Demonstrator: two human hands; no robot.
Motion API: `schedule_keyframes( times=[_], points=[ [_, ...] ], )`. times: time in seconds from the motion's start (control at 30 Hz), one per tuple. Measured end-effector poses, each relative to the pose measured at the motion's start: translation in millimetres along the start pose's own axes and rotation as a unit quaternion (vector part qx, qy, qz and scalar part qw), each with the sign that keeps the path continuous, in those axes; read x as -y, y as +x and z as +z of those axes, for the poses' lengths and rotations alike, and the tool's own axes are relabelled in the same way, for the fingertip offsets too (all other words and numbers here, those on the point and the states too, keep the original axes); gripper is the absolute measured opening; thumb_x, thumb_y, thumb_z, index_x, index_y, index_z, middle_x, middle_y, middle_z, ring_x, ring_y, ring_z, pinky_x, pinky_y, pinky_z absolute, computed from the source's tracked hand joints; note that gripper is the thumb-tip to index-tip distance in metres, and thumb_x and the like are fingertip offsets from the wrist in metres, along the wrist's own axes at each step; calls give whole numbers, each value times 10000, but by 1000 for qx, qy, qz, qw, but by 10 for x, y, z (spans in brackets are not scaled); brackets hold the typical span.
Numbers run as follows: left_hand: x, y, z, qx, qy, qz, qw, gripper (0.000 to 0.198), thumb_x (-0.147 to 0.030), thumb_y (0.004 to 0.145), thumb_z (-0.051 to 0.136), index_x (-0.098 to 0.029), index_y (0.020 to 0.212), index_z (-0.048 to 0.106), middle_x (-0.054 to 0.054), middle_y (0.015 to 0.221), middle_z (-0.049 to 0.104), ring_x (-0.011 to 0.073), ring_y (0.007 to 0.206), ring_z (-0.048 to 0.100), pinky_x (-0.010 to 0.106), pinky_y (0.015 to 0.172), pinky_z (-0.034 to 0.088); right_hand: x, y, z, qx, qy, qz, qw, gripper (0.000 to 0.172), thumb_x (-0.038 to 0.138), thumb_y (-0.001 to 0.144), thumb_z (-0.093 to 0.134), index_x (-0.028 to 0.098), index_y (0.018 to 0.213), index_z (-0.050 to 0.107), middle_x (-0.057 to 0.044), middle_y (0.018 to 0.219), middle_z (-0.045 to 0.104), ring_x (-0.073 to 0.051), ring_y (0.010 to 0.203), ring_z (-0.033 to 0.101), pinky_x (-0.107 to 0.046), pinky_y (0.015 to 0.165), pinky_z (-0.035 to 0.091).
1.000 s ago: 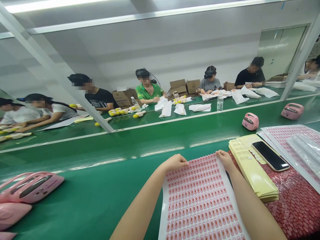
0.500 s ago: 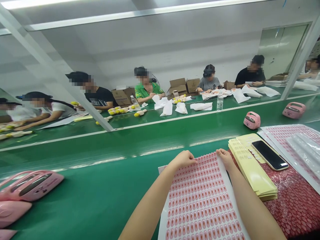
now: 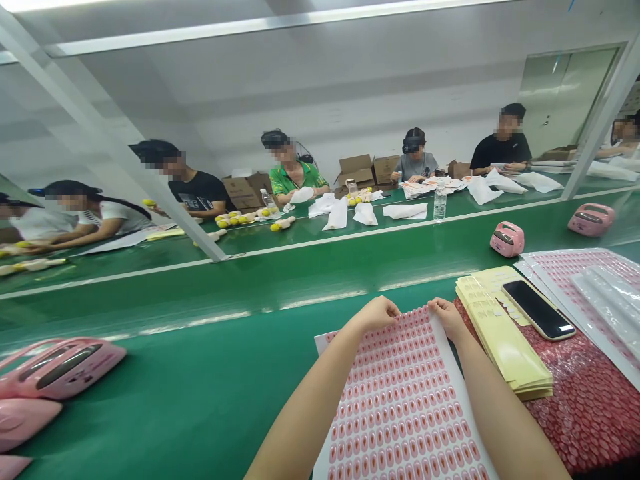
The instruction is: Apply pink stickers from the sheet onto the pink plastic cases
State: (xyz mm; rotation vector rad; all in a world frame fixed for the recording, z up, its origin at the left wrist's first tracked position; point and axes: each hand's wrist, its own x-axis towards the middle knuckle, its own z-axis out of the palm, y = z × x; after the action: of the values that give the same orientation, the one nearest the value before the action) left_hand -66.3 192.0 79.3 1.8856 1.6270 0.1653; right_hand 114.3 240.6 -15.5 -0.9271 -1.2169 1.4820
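Between my forearms lies a white sticker sheet (image 3: pixel 400 400) covered in rows of pink oval stickers with reddish centres. Its far edge is pinched by my left hand (image 3: pixel 377 313), whose fingers are closed near the top row. At the far right corner of the same sheet, my right hand (image 3: pixel 447 316) is closed too, thumb and fingers together on the edge. A corner of white sheet sticks out beyond my left wrist. Close to my right hand is a stack of yellow sticker backing sheets (image 3: pixel 505 340).
A black-screened phone (image 3: pixel 539 309) rests on the yellow sheets, over red bubble wrap (image 3: pixel 590 407). More sticker sheets (image 3: pixel 600 260) lie far right. Pink toy-like cases (image 3: pixel 75 367) stand at left, and smaller ones (image 3: pixel 507 239) beyond. Co-workers sit across the green bench (image 3: pixel 175 387).
My left hand has shifted slightly right along the sheet's far edge, nearer my right hand. My right hand has moved a little left. Both still grip the sheet.
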Motion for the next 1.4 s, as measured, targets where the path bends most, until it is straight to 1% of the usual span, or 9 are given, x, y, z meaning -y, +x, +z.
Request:
schedule_keyframes(
  times=[0.17,0.43,0.5,0.67,0.77,0.87,1.07,1.23,1.4],
  points=[
    [8,21,67,-32,12,-2,999,137,-260,751,590,-131,704,584,-16,677,581,120,651,540,282,632,435,-23,10,-6,7,-2,-8,1000,473,607,461,680,180,486,478,47,481,435,-88,466,358,-223,470,295],
    [-84,43,144,-77,40,-2,996,232,-329,738,579,-151,591,557,-20,577,549,113,558,484,263,566,371,-38,24,-14,2,-14,-19,1000,466,610,473,671,184,492,483,45,484,443,-95,476,369,-228,484,305],
    [-123,65,160,-81,43,0,996,256,-337,735,577,-157,558,542,-32,541,522,116,542,469,264,554,352,-38,23,-14,5,-18,-20,1000,460,609,482,665,186,492,485,44,484,443,-97,476,370,-231,485,307],
    [-185,118,191,-72,43,14,996,218,-267,749,558,-154,565,528,-50,523,486,94,507,423,242,529,324,-36,18,-3,14,-24,-27,999,448,601,499,655,188,488,482,41,498,454,-102,489,383,-235,499,313],
    [-206,152,212,-78,47,10,996,276,-323,721,578,-160,512,505,-49,482,446,97,481,392,245,497,279,-35,11,14,24,-28,-28,999,436,592,505,657,186,494,496,35,506,475,-104,496,394,-237,511,317],
    [-224,176,228,-84,44,13,995,313,-346,718,551,-169,466,497,-37,455,427,114,483,394,265,486,236,-29,2,35,32,-37,-29,998,432,591,507,653,184,501,508,30,512,494,-106,500,398,-239,516,317],
    [-219,200,236,-86,12,16,996,185,-269,671,562,-164,521,532,-33,504,478,111,499,411,252,496,257,-21,-6,71,33,-65,-41,996,419,572,530,642,184,483,491,41,487,450,-98,494,359,-227,497,280],
    [-211,230,260,-108,-25,11,994,266,-343,655,572,-174,469,484,-42,466,432,111,475,385,256,472,243,-28,0,89,40,-92,-53,994,387,546,564,625,177,502,524,37,511,460,-101,517,375,-227,518,291],
    [-205,284,305,-98,-74,40,992,186,-252,675,559,-159,516,531,-51,478,457,97,472,410,232,480,293,-22,-1,102,38,-118,-65,990,384,548,579,600,179,510,517,36,520,457,-106,525,393,-229,532,321]
  ],
)
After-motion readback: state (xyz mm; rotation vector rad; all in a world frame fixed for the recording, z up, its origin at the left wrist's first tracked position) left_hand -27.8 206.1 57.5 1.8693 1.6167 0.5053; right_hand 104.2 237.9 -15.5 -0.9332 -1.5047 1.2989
